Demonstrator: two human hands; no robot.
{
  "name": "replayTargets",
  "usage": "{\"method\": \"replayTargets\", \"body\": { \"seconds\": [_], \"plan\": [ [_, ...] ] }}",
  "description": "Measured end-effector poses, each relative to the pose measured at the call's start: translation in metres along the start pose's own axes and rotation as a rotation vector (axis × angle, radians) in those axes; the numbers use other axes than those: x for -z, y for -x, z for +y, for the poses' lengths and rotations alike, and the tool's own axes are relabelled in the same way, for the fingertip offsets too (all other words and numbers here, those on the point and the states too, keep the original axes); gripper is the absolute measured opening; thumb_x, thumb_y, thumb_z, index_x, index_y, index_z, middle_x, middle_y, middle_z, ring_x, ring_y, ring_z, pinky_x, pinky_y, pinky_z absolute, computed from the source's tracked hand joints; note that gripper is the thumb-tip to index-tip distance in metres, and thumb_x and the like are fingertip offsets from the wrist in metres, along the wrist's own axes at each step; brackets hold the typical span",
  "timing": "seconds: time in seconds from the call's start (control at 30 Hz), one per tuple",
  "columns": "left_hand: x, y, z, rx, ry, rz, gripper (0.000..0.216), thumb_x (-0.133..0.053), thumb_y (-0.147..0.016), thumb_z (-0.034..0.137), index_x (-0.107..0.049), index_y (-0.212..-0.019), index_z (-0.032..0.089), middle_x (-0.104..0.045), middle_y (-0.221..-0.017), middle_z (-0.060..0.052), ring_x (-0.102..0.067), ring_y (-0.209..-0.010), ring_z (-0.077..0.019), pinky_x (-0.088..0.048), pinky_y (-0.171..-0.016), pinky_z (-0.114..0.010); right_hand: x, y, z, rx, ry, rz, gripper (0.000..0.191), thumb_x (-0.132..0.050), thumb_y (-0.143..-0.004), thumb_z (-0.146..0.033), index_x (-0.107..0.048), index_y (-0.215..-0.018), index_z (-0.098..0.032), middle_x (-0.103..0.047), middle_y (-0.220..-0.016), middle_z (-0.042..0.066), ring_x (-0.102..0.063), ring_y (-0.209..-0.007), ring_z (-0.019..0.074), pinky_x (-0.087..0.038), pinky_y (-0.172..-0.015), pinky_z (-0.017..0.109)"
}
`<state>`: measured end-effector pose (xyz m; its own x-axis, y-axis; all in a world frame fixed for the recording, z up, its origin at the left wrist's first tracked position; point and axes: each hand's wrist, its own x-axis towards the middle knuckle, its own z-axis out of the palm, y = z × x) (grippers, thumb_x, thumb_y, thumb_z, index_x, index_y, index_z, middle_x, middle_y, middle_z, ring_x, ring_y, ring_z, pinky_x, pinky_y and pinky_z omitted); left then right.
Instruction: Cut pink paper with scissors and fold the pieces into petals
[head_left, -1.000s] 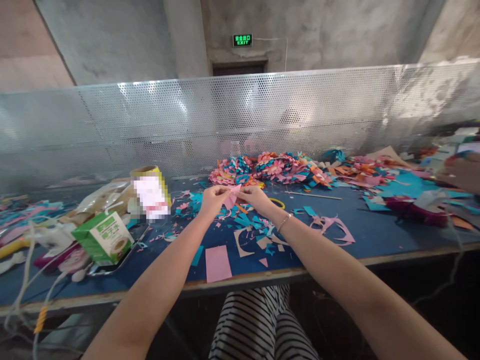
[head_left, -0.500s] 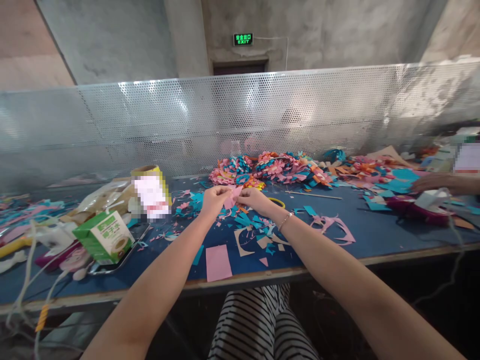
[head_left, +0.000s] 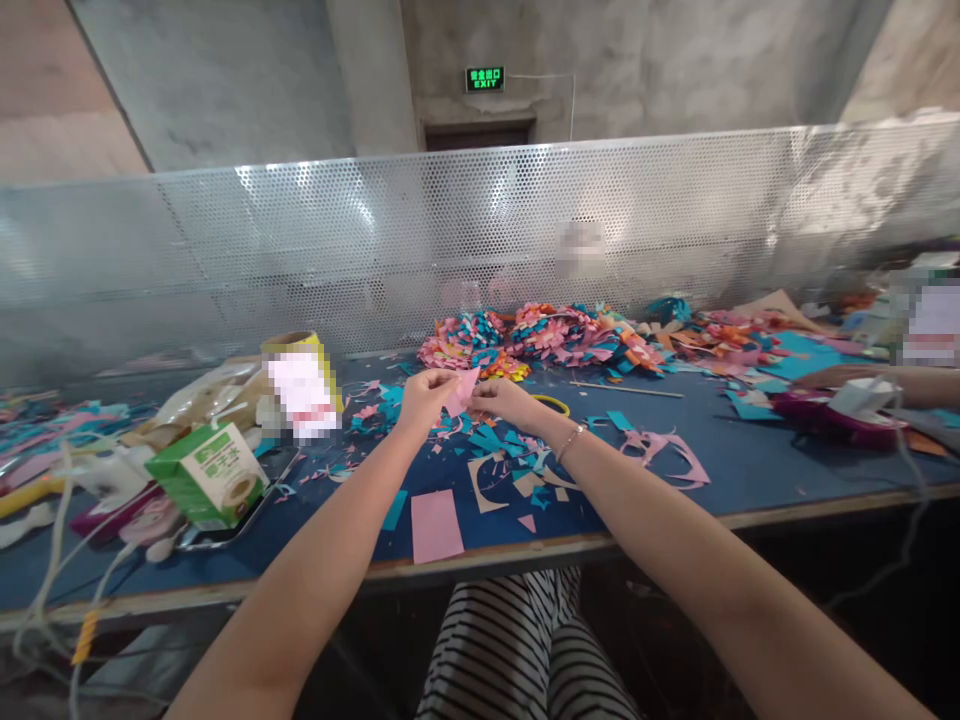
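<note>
Both hands together mid-bench — left hand [head_left: 424, 398] and right hand [head_left: 511, 400] pinching a small pink paper piece [head_left: 460, 391] above the scraps; best creased slowly, edges matched.

Green exit sign [head_left: 484, 79] on wall above the doorway: reads "EXIT" w/ Chinese chars above it. Green carton [head_left: 208, 475] on bench has white print on the side, too small to read. Labels on yellow roll [head_left: 300, 385] and at far right are blurred out.
</note>
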<state>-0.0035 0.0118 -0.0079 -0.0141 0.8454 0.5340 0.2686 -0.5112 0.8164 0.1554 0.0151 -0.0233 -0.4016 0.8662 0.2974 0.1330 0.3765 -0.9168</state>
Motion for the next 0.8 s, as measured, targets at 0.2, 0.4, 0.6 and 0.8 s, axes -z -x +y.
{"method": "replayTargets", "body": {
  "seconds": [0.2, 0.4, 0.6, 0.8],
  "plan": [
    [0.001, 0.001, 0.0023, -0.039, 0.0, -0.092, 0.018, -0.062, -0.067, 0.028, -0.068, -0.078, 0.016, -0.069, -0.078, -0.005, -0.062, -0.074, -0.0177, -0.047, -0.072, -0.031, 0.0042, -0.0042, -0.0018, 0.043, -0.315, 0.227, 0.029, -0.068, -0.059, -0.042, -0.06, -0.066, -0.015, -0.059, -0.063, -0.001, -0.056, -0.061, 0.0094, -0.046, -0.062, 0.022],
    [-0.0005, 0.0016, 0.0027, -0.048, 0.014, -0.126, 0.019, -0.062, -0.067, 0.028, -0.068, -0.081, 0.016, -0.07, -0.083, -0.006, -0.063, -0.079, -0.0191, -0.047, -0.078, -0.034, 0.0051, -0.0027, -0.006, 0.022, -0.382, 0.276, 0.032, -0.074, -0.053, -0.04, -0.063, -0.068, -0.015, -0.06, -0.062, -0.001, -0.056, -0.059, 0.0093, -0.048, -0.065, 0.025],
    [0.0003, 0.0008, 0.0013, -0.072, 0.004, -0.136, 0.02, -0.062, -0.068, 0.027, -0.068, -0.083, 0.016, -0.07, -0.083, -0.007, -0.063, -0.079, -0.019, -0.048, -0.077, -0.034, 0.0051, -0.0059, -0.0028, 0.007, -0.421, 0.305, 0.03, -0.074, -0.051, -0.037, -0.063, -0.067, -0.015, -0.06, -0.059, -0.001, -0.056, -0.057, 0.0091, -0.049, -0.063, 0.025],
    [0.001, 0.0016, 0.0036, -0.074, -0.001, -0.134, 0.022, -0.062, -0.068, 0.029, -0.069, -0.084, 0.015, -0.07, -0.085, -0.008, -0.063, -0.078, -0.0188, -0.048, -0.076, -0.033, 0.005, -0.0034, -0.0073, 0.01, -0.373, 0.314, 0.031, -0.074, -0.05, -0.038, -0.062, -0.065, -0.014, -0.057, -0.055, -0.001, -0.054, -0.053, 0.0084, -0.047, -0.056, 0.022]
  ]
}}
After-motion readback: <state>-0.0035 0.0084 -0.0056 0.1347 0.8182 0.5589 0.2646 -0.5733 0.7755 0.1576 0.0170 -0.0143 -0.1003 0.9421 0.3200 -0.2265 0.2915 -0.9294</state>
